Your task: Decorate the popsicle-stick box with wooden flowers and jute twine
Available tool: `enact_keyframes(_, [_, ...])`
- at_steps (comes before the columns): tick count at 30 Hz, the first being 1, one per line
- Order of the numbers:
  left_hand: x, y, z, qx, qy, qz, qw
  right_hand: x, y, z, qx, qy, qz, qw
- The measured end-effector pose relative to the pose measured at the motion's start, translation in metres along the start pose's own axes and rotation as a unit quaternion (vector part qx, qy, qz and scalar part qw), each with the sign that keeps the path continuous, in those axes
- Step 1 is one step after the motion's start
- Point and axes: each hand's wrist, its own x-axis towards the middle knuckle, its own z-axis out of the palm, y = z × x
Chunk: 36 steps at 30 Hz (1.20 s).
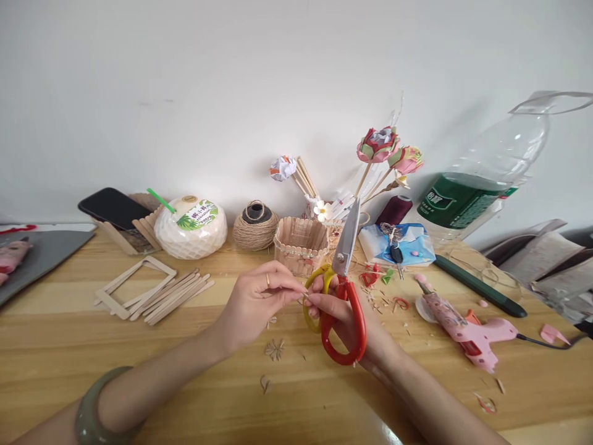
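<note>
My right hand (338, 309) holds a pair of scissors (354, 309) with one red and one yellow handle, the blades upright and pointing toward the wall. Its thumb and a finger also pinch close to the tips of my left hand (254, 296). That left hand, with a ring on one finger, is closed in a pinch on something thin and pale, too small to name. Below the hands, a small flower shape made of thin petals (275, 350) lies on the table, with a loose curled piece (264, 384) nearer me. Behind them stands a small wooden-stick basket (301, 244).
Craft sticks (178, 296) and a stick frame (115, 300) lie left, before a white coconut (191, 228) with a straw. A twine ball (256, 228) stands behind. On the right are paper flowers (377, 145), a large bottle (482, 167), a pink glue gun (467, 330) and scattered scraps.
</note>
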Motion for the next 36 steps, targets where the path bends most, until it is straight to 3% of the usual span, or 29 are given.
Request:
enact_keyframes(3, [-0.001, 0.003, 0.001, 0.009, 0.003, 0.005, 1.000, -0.001, -0.003, 0.000, -0.042, 0.007, -0.017, 0.999])
enact_keyframes(10, [0.001, 0.008, 0.004, -0.030, 0.000, -0.176, 0.984, -0.003, -0.006, 0.003, -0.155, 0.051, -0.071, 0.984])
enact_keyframes(14, [0.000, 0.007, 0.004, -0.038, -0.023, -0.214, 0.976, -0.004, -0.006, 0.004, -0.180, 0.058, -0.079, 0.979])
enact_keyframes(19, [0.003, 0.010, 0.003, -0.040, -0.007, -0.255, 0.966, -0.002, -0.004, 0.003, -0.180, 0.040, -0.061, 0.981])
enact_keyframes(27, [0.004, 0.014, 0.000, -0.114, 0.012, -0.252, 0.961, -0.002, -0.004, 0.002, -0.195, 0.034, -0.071, 0.978])
enact_keyframes(36, [0.002, 0.008, 0.003, -0.048, -0.010, -0.247, 0.968, -0.002, -0.004, 0.002, -0.194, 0.050, -0.069, 0.977])
